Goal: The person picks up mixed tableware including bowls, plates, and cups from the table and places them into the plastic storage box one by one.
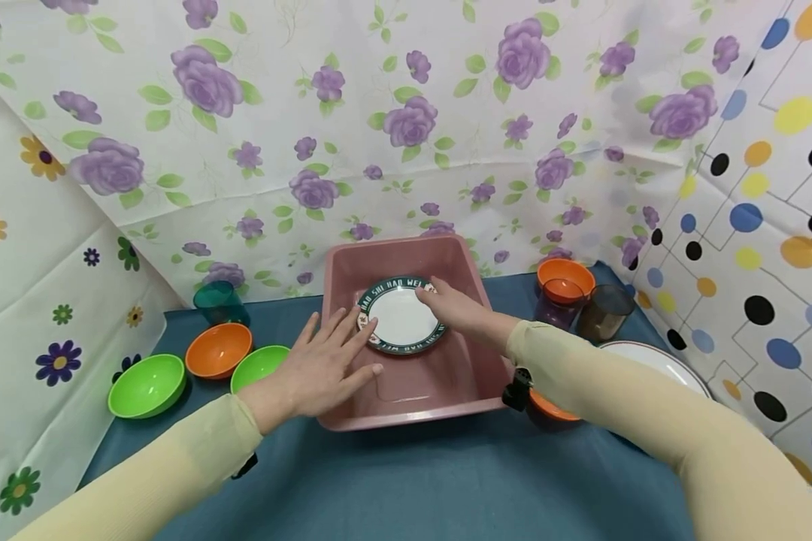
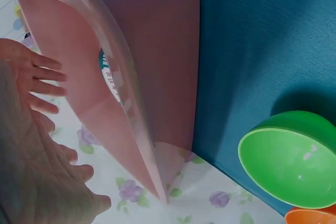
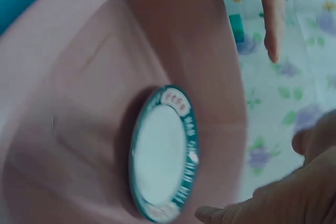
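Note:
A white plate with a dark green lettered rim lies inside a pink plastic basin. My left hand is over the basin's left side, its fingers spread and nothing held. In the left wrist view that hand shows beside the basin wall. From the right, my right hand reaches over the basin and overlaps the plate's right edge in the head view. The right wrist view shows a gap between this hand and the plate, with the fingers relaxed.
Left of the basin stand green bowls, an orange bowl and a teal cup. On the right are another orange bowl, a purple cup, a grey cup and a larger white plate. Patterned cloths hang behind.

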Motion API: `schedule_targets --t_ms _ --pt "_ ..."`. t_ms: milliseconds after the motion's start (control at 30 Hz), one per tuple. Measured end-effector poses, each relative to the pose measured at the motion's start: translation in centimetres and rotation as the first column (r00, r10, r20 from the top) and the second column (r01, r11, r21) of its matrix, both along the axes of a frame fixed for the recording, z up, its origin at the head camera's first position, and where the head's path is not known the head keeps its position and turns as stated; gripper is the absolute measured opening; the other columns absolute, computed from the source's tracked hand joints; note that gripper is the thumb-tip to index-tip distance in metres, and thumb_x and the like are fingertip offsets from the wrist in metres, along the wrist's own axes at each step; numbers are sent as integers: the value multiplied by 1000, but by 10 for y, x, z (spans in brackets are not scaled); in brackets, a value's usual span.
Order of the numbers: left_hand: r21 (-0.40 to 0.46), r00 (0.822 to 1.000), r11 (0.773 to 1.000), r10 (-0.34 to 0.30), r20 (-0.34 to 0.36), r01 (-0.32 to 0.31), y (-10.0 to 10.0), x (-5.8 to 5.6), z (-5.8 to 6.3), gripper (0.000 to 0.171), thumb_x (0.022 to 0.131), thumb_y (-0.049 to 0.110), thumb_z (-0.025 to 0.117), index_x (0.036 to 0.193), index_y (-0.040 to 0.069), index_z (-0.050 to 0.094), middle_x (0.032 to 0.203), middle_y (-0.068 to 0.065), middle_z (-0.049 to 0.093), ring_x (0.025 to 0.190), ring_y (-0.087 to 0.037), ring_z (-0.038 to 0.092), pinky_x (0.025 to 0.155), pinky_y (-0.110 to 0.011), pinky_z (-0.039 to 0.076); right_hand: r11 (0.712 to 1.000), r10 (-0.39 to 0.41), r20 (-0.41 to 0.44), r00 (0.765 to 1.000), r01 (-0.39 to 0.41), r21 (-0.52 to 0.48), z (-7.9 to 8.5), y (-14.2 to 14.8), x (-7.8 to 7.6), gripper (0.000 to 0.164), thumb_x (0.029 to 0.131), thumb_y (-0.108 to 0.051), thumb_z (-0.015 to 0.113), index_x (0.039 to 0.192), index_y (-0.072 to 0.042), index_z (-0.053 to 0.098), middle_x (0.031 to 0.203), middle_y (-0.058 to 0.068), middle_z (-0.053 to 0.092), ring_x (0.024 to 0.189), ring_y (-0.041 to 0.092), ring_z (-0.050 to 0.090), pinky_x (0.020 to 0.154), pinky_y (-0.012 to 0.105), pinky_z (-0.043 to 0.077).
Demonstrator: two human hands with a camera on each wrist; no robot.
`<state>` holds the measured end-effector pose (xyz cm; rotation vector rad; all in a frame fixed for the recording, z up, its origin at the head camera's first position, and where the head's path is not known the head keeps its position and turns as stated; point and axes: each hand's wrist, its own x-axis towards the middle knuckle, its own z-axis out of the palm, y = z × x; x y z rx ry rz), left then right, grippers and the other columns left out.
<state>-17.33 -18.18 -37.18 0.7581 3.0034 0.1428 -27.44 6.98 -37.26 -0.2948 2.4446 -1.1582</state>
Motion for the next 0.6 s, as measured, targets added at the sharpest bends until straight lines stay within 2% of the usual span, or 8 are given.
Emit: schedule_targets --t_ms 67,133,233,367,433,533,600 --pt "20 1000 1000 15 6 -15 -2 1 1 78 103 64 42 164 18 26 171 -12 11 156 -37 10 120 -65 1 989 110 -126 986 -96 111 5 6 9 77 109 -51 37 165 -6 8 170 17 12 156 33 8 124 52 14" --pt "41 999 999 33 12 -33 -5 1 1 78 103 65 40 164 18 25 171 -12 11 156 -37 10 120 -65 0 960 210 -255 944 -150 236 9 13 18 76 109 -50 38 165 -6 11 169 19 13 156 34 6 124 52 10" --pt "62 998 996 59 20 -60 -10 2 0 80 103 66 38 165 18 23 171 -12 10 156 -37 9 120 -65 -1 905 308 -380 872 -146 398 10 24 31 77 107 -56 40 165 -11 16 169 18 13 156 37 4 124 56 10" --pt "76 996 993 86 32 -88 -18 3 -2 81 103 67 38 165 19 19 171 -12 8 156 -38 8 120 -65 -3 833 370 -475 798 -59 550 7 38 48 84 101 -68 42 166 -20 19 170 14 14 155 39 5 122 60 11" --pt "78 994 992 98 38 -101 -23 4 -3 81 103 67 38 166 20 16 171 -12 8 156 -38 6 120 -65 -4 810 388 -505 771 -24 586 4 46 56 88 98 -74 42 166 -23 19 170 11 14 156 38 6 123 59 9" --pt "85 993 990 113 31 -115 -30 7 -8 81 103 67 38 166 20 16 171 -13 10 156 -39 5 119 -66 -4 805 401 -531 746 -10 593 -3 59 65 92 95 -78 42 166 -24 20 171 10 13 156 38 5 123 59 5" --pt "81 993 989 120 13 -121 -34 10 -12 81 103 66 39 166 21 17 170 -14 12 155 -40 6 119 -67 -3 811 398 -541 741 -9 584 -6 66 71 93 94 -79 43 165 -24 22 170 9 15 156 38 5 123 60 4"
